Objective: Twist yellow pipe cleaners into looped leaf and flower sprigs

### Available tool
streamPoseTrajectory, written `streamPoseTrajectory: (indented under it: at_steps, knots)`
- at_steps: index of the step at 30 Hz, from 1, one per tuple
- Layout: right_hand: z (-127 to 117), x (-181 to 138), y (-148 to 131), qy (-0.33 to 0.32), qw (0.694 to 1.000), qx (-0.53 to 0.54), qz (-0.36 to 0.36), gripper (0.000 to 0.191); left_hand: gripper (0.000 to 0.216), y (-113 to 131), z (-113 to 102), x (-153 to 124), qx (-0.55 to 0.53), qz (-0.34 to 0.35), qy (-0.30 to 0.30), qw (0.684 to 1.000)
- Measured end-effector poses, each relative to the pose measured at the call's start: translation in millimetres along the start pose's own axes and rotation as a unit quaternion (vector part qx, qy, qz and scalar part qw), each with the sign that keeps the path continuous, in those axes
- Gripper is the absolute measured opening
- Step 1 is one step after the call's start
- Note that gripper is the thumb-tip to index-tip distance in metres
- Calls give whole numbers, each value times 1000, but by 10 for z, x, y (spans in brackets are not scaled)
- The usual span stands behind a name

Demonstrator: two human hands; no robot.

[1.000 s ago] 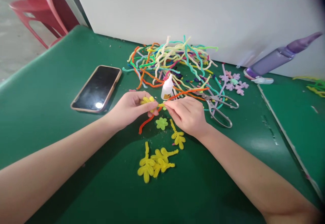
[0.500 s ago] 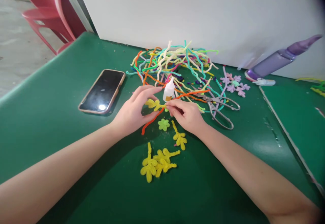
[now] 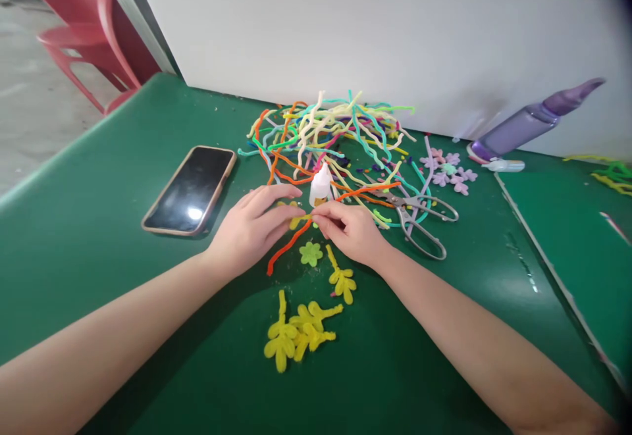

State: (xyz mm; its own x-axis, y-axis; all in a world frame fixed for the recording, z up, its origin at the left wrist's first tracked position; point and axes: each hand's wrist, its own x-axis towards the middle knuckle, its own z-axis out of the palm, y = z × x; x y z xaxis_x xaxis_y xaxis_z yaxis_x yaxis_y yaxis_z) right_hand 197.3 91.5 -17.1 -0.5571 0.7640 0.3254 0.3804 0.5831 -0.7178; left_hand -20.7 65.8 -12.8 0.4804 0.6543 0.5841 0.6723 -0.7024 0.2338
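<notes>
My left hand lies over a small yellow pipe-cleaner flower, fingers stretched across it and pressing it. My right hand pinches the flower's stem end with closed fingertips. Both hands meet just in front of a small white glue bottle. An orange pipe cleaner runs under the hands. Near my wrists lie a green felt flower, a single yellow flower and a cluster of finished yellow flowers.
A heap of coloured pipe cleaners sits by the white wall. Metal scissors lie right of my hands, a phone left. Purple felt flowers and a purple bottle are far right; red chairs stand beyond the green table.
My left hand, which pinched the yellow flower a second ago, now has its fingers stretched flat over it. The camera view shifted slightly; my right hand keeps its pinch.
</notes>
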Motion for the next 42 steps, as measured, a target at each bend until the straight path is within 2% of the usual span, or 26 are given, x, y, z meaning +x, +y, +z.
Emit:
streamPoseTrajectory:
  at_steps: [5,10,13,15,21,26,28,31,34,37,40,42]
  knots:
    - [-12,-18,-25,-21,999,34,-10,17,19,24,-36,-23,6,16,-28,999]
    - [-23,-29,-67,-28,999,7,-26,19,13,14,-57,-3,-37,35,-14,999]
    - [-23,-25,-83,-17,999,-25,-45,22,5,25,-47,4,-92,-21,-22,995]
    - [-20,-22,-86,0,998,-42,-56,22,8,44,-38,0,-130,-79,-28,988]
    - [9,-40,-108,48,992,-80,-86,18,24,76,-42,-5,-255,-216,-70,940]
    - [40,-68,-127,75,982,-117,-129,16,28,96,-78,24,-420,-305,-85,851]
    - [46,-68,-113,67,983,-110,-129,16,28,117,-103,51,-444,-336,-107,823]
    - [46,-58,-86,56,988,-92,-115,17,24,140,-127,86,-434,-367,-128,813]
    - [37,-49,-79,65,990,-82,-98,18,25,130,-105,85,-445,-377,-93,807]
    - [25,-45,-94,39,993,-59,-97,22,26,104,-63,63,-460,-392,-66,794]
    - [17,-46,-121,4,994,-35,-101,23,16,100,-54,55,-475,-384,-77,788]
    - [18,-52,-144,13,996,-24,-89,20,14,117,-68,60,-487,-369,-102,785]
